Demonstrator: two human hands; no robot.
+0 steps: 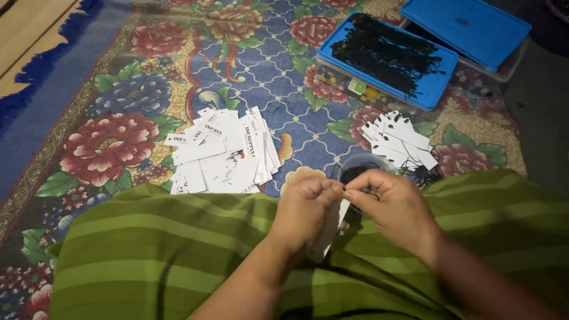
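A white tag is held between the left hand and the right hand, above a green striped cloth spread over the lap. A thin black string is pinched at the fingertips. A small bowl is seen just behind the hands. Loose tags are heaped on the floral carpet, and strung tags lie to the right. Black strings are piled on a blue lid.
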